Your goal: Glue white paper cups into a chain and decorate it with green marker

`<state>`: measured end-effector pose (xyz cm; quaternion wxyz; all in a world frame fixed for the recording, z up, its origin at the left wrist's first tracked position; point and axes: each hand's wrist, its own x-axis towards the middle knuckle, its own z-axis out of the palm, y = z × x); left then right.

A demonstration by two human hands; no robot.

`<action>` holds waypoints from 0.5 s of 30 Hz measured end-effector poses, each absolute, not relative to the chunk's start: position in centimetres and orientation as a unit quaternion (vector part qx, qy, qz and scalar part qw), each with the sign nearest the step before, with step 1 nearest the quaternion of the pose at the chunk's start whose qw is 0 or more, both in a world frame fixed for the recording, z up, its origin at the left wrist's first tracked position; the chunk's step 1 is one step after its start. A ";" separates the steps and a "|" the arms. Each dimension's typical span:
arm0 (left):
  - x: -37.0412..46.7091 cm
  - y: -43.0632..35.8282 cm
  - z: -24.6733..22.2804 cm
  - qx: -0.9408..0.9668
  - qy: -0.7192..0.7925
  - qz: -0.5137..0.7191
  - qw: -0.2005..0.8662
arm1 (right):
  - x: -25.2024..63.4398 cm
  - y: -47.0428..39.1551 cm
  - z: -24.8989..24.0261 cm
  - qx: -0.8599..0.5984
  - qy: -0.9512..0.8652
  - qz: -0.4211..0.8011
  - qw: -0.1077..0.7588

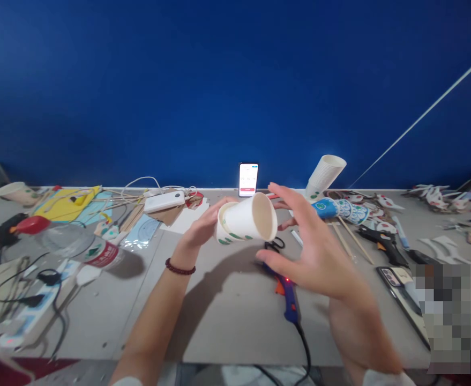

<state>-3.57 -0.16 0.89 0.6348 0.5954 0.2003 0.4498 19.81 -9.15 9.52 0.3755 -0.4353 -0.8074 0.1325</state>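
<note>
My left hand is closed round white paper cups with green leaf prints, held tilted above the table. The front paper cup has its mouth facing right, and a second rim shows at its left. How the two cups join cannot be made out. Close to the cup's mouth, my right hand is open, thumb and fingers spread, with nothing in it. Below that hand lies a blue glue gun, a small red light on, its cord running to the front edge. Black-handled scissors lie just behind it.
A phone stands against the blue wall. Stacked paper cups and blue patterned cups are at back right. A black glue gun lies further right. On the left are a plastic bottle, a power strip and cables.
</note>
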 end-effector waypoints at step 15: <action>-1.6 0.0 0.1 0.582 0.215 0.431 0.655 | 19.1 -8.7 7.9 -0.423 -0.828 0.031 0.368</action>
